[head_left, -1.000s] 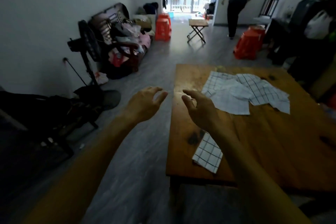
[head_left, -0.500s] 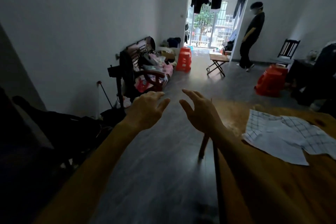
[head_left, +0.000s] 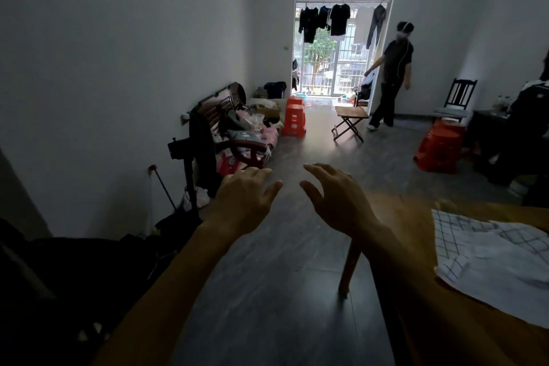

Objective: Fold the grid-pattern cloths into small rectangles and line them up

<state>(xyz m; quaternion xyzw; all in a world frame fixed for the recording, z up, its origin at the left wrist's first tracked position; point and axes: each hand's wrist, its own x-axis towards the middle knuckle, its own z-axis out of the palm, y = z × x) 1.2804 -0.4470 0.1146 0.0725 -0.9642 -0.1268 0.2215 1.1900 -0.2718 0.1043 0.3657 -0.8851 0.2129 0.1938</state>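
Wooden table [head_left: 416, 321] with grid-pattern cloths [head_left: 487, 258]; left hand [head_left: 243, 202], right hand [head_left: 338, 202] both spread, empty.

Wooden bench [head_left: 463, 336] is showing at right, one leg [head_left: 350, 270] standing on the dark floor [head_left: 282, 291]. Grid-pattern cloths [head_left: 490, 261] are lying unfolded and overlapping on its top, running off the right edge. Red stools [head_left: 294, 119] and a folding stool [head_left: 350, 120] are sitting far off on the floor.
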